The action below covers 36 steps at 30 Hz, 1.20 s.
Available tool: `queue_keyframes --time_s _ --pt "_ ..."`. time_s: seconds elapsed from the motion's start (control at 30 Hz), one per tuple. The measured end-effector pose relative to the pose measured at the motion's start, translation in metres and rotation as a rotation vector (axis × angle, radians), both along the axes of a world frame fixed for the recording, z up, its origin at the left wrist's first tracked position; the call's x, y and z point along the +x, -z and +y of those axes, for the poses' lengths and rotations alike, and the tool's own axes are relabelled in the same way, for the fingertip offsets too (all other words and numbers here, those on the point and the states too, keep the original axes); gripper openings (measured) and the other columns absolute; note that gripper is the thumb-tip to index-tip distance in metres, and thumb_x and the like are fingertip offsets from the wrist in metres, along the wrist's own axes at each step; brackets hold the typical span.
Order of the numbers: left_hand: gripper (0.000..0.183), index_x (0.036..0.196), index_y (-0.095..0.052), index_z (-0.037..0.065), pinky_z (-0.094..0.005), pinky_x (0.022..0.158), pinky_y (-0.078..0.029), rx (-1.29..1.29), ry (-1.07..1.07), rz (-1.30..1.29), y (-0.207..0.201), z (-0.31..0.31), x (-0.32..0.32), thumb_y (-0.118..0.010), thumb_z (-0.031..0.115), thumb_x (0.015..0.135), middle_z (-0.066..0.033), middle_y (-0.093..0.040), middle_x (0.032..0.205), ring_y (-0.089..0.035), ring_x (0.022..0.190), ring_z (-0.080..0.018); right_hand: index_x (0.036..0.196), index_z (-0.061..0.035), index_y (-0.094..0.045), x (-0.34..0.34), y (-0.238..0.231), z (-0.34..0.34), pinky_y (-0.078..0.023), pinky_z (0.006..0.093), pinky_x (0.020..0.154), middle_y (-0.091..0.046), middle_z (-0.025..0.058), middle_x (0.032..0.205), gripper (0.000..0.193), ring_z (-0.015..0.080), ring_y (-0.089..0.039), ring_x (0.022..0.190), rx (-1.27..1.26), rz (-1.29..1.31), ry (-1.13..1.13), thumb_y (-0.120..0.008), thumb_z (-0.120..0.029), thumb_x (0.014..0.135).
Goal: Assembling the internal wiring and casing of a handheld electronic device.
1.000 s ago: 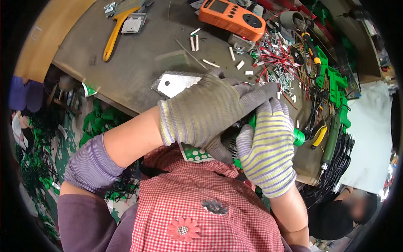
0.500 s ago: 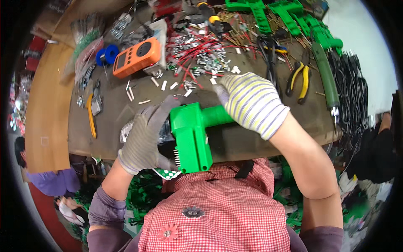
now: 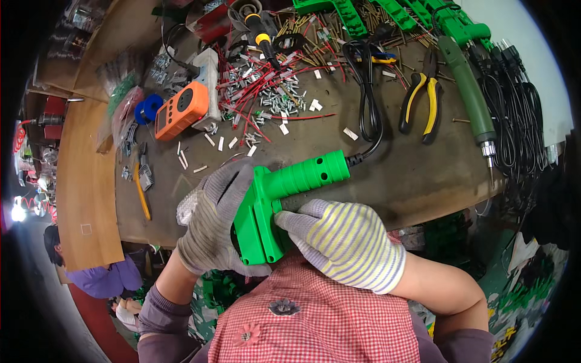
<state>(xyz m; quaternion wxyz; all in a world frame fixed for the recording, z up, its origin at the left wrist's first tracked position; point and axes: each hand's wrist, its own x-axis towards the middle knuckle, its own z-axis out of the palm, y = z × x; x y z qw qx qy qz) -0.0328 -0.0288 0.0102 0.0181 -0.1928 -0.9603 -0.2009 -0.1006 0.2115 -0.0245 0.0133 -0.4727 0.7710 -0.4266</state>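
Observation:
A green plastic tool housing (image 3: 260,227) is held over the front edge of the workbench, its ribbed round handle (image 3: 305,177) pointing up and to the right. My left hand (image 3: 215,224), in a striped grey glove, is wrapped round the housing's left side. In a cleaner striped glove, my right hand (image 3: 348,245) presses its closed fingertips to the housing's right side, just below the handle, by a small green tab (image 3: 277,207). Whatever those fingertips may pinch is hidden. A black power cord (image 3: 370,130) runs out of the handle's end and loops on the bench.
Yellow-black pliers (image 3: 423,103) and a green electric screwdriver (image 3: 469,97) lie at right, beside bundled black cords (image 3: 514,109). An orange meter (image 3: 181,111), screws (image 3: 281,97) and red wires (image 3: 308,116) spread behind. A yellow-handled tool (image 3: 142,190) lies left; a soldering iron (image 3: 262,39) stands behind.
My right hand has moved from the handle's end down to the housing's side. The housing has tilted, swinging its handle up and right, and the cord at its end now shows.

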Motion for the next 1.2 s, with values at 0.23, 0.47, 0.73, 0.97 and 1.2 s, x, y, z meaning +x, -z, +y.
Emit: queue_keyframes --time_s 0.23,0.47,0.73,0.97,1.2 --pt "0.132 0.150 -0.035 0.003 -0.0553 0.104 -0.040 0.044 -0.007 -0.011 0.002 -0.001 0.001 -0.081 0.076 0.049 -0.0257 -0.048 0.136 -0.049 0.122 -0.0446 0.109 -0.0049 -0.065 0.005 0.009 -0.005 -0.051 0.0375 0.057 -0.057 0.0087 0.078 0.027 0.0240 -0.061 0.067 0.108 0.074 -0.044 -0.058 -0.016 0.086" --pt "0.128 0.151 -0.033 0.003 -0.0558 0.101 -0.042 0.041 -0.006 0.025 0.006 0.003 -0.001 -0.082 0.069 0.053 -0.0259 -0.049 0.134 -0.051 0.119 -0.0449 0.139 0.0040 -0.044 0.015 -0.010 0.012 -0.052 0.0343 0.061 -0.066 0.0113 0.089 0.059 0.0212 -0.065 0.070 -0.089 -1.004 -0.276 -0.064 -0.017 0.088" --pt "0.123 0.149 -0.035 0.004 -0.0571 0.098 -0.044 0.048 0.006 0.023 0.006 0.002 0.000 -0.081 0.068 0.055 -0.0277 -0.046 0.135 -0.052 0.118 -0.0464 0.149 0.0070 -0.028 -0.005 -0.004 0.023 -0.046 0.0229 0.044 -0.070 0.0199 0.093 0.067 0.0162 -0.064 0.058 -0.453 -2.169 -0.526 -0.058 -0.022 0.096" --pt "0.127 0.150 -0.034 0.003 -0.0572 0.098 -0.043 0.052 0.012 0.029 0.004 0.003 -0.007 -0.081 0.070 0.053 -0.0280 -0.046 0.134 -0.050 0.120 -0.0469 0.123 -0.0037 -0.063 -0.040 -0.038 0.012 -0.050 0.0368 0.052 -0.068 0.0155 0.079 0.037 0.0279 -0.062 0.059 -0.068 -0.058 0.019 -0.060 -0.015 0.088" --pt "0.134 0.151 -0.033 0.002 -0.0568 0.104 -0.038 -0.076 0.004 0.042 -0.001 0.002 0.002 -0.081 0.074 0.049 -0.0303 -0.042 0.141 -0.047 0.125 -0.0490 0.076 -0.0013 -0.067 -0.100 -0.036 -0.048 -0.055 0.0470 0.069 -0.069 0.0235 0.075 0.024 0.0378 -0.069 0.073 0.483 0.086 -0.128 -0.060 -0.023 0.083"
